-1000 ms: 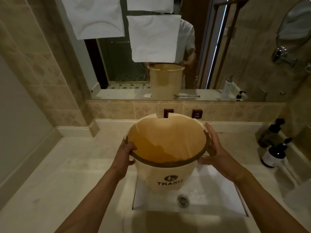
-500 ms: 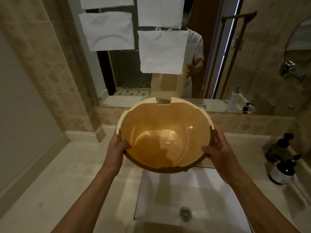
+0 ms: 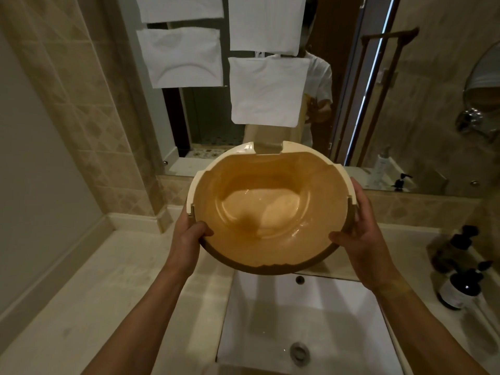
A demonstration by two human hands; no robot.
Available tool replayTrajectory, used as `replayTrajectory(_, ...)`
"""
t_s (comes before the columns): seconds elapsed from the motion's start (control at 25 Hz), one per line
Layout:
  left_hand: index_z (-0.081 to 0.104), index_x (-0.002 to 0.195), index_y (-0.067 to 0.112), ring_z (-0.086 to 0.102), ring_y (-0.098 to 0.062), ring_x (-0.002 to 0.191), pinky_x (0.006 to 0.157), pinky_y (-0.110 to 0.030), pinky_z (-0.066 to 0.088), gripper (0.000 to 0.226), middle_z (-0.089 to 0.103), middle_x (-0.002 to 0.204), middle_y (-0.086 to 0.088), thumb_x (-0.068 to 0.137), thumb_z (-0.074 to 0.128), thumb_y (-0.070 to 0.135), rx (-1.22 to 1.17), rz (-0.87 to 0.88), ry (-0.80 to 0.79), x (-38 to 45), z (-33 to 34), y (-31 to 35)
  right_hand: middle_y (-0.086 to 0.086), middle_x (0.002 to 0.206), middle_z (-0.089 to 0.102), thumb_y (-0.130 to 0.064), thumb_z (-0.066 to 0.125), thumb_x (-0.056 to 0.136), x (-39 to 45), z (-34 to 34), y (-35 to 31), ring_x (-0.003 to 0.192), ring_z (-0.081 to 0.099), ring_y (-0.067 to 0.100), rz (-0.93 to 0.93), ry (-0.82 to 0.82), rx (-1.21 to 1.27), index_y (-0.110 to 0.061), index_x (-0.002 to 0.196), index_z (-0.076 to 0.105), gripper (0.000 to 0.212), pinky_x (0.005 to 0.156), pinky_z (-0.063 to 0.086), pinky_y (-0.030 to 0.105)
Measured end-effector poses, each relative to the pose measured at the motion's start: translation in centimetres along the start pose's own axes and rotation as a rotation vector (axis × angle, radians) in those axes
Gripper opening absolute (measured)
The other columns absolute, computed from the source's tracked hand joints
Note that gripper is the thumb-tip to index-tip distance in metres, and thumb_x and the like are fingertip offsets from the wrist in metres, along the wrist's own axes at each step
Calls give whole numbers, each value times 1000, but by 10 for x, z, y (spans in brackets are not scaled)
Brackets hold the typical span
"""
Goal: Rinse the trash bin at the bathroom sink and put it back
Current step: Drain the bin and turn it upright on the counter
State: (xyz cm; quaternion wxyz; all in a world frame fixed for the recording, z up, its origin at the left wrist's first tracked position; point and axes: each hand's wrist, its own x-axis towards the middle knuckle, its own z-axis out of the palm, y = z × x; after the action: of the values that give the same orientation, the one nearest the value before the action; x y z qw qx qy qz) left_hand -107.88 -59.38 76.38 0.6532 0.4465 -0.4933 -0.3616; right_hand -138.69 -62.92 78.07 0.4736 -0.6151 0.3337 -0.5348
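Bin: trash bin [image 3: 270, 209] is held up above the sink [image 3: 303, 320], mouth tipped toward the person.
Grip: left hand [image 3: 186, 236] and right hand [image 3: 359, 236] each clamp the rim, thumbs inside.
Feel: it looks light and stiff; wet plastic could be slippery, so the rim is the best place to hold.
Hidden: the outside of the bin and any tap. Water at the bottom is hard to make out.
Near: dark bottles [image 3: 460, 288] stand on the tabletop [image 3: 94, 307], right.

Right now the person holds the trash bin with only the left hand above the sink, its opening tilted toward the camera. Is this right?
Not quite. The head view shows both hands on the trash bin: the left hand and the right hand each grip its rim. The rest holds: it is above the sink, its opening tilted toward the camera.
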Motion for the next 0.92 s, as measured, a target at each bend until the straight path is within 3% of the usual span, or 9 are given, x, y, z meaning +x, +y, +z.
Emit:
replayTrajectory(0.2,59,113,20,56,-31,91,75,-50,47,56,64,93,-3,57,58,25,-4,15,-17,6,3,1,-6,148,36,-7,68,71,7,-3,-2,135,39,24,-27,-15,-25,-44,145,24,94,99,42,63)
replayTrajectory(0.4,58,114,20,59,-25,88,73,-42,49,56,66,91,2,59,58,27,23,16,-28,11,2,3,-7,149,35,-9,69,71,11,-4,-6,135,39,24,-26,-33,-61,-44,146,24,94,101,41,62)
replayTrajectory(0.6,58,111,22,60,-22,87,73,-42,49,53,65,94,-2,59,55,34,69,-24,-6,15,-1,5,-11,149,34,-34,74,63,16,2,-9,135,38,19,25,-36,-120,-54,142,24,95,101,43,58)
replayTrajectory(0.72,58,110,27,58,-25,93,77,-46,48,51,63,103,-5,59,54,34,88,-71,7,17,-6,6,-15,145,37,-37,73,64,17,9,-8,133,40,18,64,-26,-158,-57,140,24,93,99,46,57)
replayTrajectory(0.8,56,108,29,57,-23,92,76,-45,47,43,62,102,-3,65,52,27,106,-95,12,17,-11,8,-16,144,38,-29,72,70,16,15,-6,132,42,19,88,-6,-166,-58,140,24,90,94,52,49)
replayTrajectory(0.92,57,105,29,57,-27,93,74,-44,47,38,63,100,-4,70,47,20,101,-119,1,13,-20,5,-11,143,40,-8,67,82,10,26,-3,127,46,21,134,31,-165,-55,141,24,87,67,59,24)
